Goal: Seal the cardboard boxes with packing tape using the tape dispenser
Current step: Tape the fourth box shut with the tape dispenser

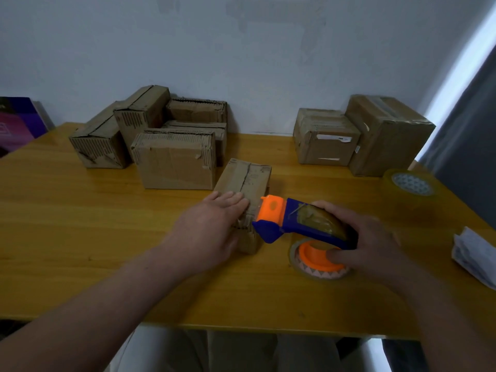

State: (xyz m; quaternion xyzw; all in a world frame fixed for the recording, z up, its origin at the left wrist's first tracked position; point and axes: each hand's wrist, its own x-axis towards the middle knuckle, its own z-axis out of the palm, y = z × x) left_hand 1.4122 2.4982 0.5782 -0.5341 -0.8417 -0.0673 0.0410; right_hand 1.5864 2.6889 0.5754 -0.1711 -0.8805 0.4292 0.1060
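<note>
— Wooden desk (80, 237), box (243, 183) at centre, seam untaped?
— Yes. Left hand (206, 232) flat and open on box; right hand (370, 237) wrapped around tape dispenser (295, 224), nose touching box's near edge.
— Risk?
— Likely crooked tape or sliding box, given light hold.

The left hand (212, 226) covers the near top of the small cardboard box (248, 183); right of that box, crumpled white paper (475, 253) is cut off; behind it, stacked boxes (193, 114) hide each other.

Dim room, daylight from window strip (483, 49) at right, wide-angle bending, hands (209, 229) perhaps slightly motion-blurred
</note>
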